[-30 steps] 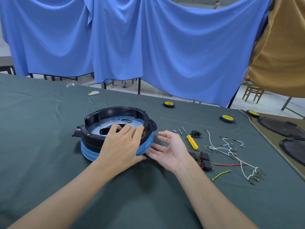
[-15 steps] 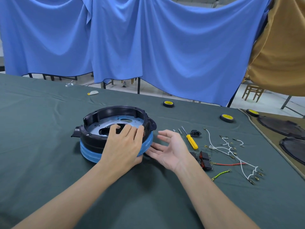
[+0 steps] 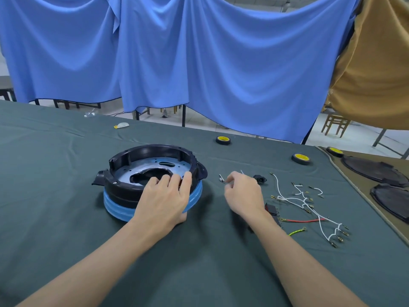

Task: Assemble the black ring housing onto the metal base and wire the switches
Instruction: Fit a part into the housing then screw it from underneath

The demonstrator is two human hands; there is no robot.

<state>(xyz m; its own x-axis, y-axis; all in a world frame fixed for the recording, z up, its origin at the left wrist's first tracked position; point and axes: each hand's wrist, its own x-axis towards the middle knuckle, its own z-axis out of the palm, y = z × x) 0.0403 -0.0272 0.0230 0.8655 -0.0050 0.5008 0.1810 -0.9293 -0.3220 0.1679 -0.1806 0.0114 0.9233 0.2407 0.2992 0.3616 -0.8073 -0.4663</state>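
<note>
black ring housing (image 3: 152, 151) sits on the metal base (image 3: 155, 166) atop a blue ring (image 3: 117, 207), left of centre on the green-covered table (image 3: 55, 196). left hand (image 3: 162, 199) lies flat over its near rim, fingers spread on the plastic, not clamped. right hand (image 3: 242, 193) is off to the side, fingertips pinched together on what looks like a small screw (image 3: 222, 178), near the white wires (image 3: 296, 196) and a black switch (image 3: 271, 208) half hidden behind its wrist.
</note>
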